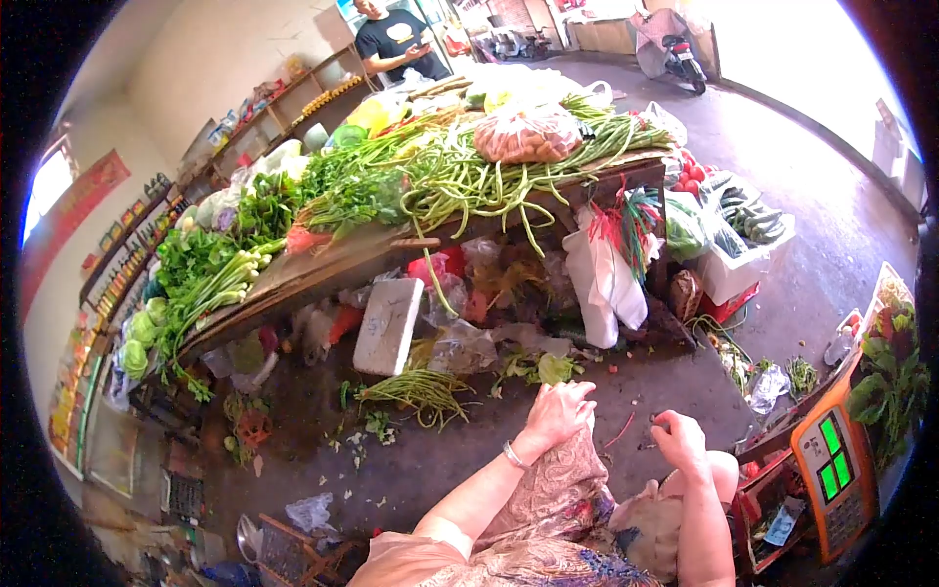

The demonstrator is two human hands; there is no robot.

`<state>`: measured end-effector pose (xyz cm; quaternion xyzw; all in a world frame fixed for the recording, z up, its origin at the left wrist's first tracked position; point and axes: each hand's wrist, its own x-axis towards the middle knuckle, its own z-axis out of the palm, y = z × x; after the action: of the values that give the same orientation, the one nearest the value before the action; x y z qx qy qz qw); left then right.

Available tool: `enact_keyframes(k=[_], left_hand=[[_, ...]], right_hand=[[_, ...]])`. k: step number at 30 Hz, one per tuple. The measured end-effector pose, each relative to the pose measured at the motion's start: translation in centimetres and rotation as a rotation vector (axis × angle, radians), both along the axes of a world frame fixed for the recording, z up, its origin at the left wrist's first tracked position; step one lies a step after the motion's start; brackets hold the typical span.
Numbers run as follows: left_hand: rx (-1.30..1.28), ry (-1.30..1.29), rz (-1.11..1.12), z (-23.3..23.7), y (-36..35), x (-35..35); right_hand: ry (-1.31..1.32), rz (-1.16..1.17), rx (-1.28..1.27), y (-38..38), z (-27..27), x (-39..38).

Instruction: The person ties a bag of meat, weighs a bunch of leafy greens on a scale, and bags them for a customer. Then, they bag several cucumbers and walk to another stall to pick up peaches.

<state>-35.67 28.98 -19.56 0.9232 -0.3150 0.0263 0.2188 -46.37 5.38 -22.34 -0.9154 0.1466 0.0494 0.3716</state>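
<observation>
My left hand point(559, 419), with a bracelet at the wrist, rests over my knee on the patterned cloth point(562, 479). Its fingers lie loosely forward, slightly bent, and nothing shows in them. Above my other leg is my right hand point(680, 440), fingers curled in; whether anything is inside them is hidden. A cut green vegetable piece point(556, 369) lies on the floor just beyond my left hand. Ahead stands a wooden stall table point(284, 284) heaped with long beans point(469, 191), leafy greens point(196, 254) and a bag of reddish-brown produce point(528, 134).
To my right stands an orange scale point(831, 470) with green displays, beside a drawer holding a banknote point(782, 523). Loose beans point(421, 391) and a white foam slab point(388, 326) are by the table's base. A person point(396, 44) stands behind the stall. A scooter point(682, 61) is parked outside.
</observation>
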Motion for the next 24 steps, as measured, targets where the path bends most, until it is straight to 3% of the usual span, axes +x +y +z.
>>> enact_keyframes(k=[9,12,15,16,17,19,22,23,24], left_hand=[[0.007,0.009,0.023,0.5,0.2,0.1],[-0.135,0.279,-0.021,2.0,-0.1,0.3],[-0.247,0.483,-0.139,2.2,0.6,1.2],[-0.140,0.362,-0.191,3.6,0.1,1.3],[-0.060,0.212,-0.281,2.8,0.4,2.5],[0.057,0.082,-0.412,1.4,0.8,3.1],[0.107,0.548,-0.242,-1.1,0.7,4.1],[0.236,0.219,-0.433,-1.3,0.3,4.7],[0.257,0.205,-0.506,-1.6,0.2,5.3]], right_hand=[[-0.005,-0.002,-0.002,0.3,-0.3,0.6],[-0.164,0.017,-0.022,0.1,-0.9,0.6],[0.009,0.083,-0.053,-0.2,0.3,-0.4],[0.072,0.066,0.021,-0.4,1.1,-1.1],[0.002,0.009,0.047,-0.3,0.3,-1.7],[0.101,0.040,0.095,-1.0,1.4,-2.6],[0.063,0.024,0.065,-1.6,0.3,-2.6],[0.155,0.053,0.119,-2.4,0.2,-1.5],[0.242,0.081,0.181,-3.1,0.2,-0.2]])
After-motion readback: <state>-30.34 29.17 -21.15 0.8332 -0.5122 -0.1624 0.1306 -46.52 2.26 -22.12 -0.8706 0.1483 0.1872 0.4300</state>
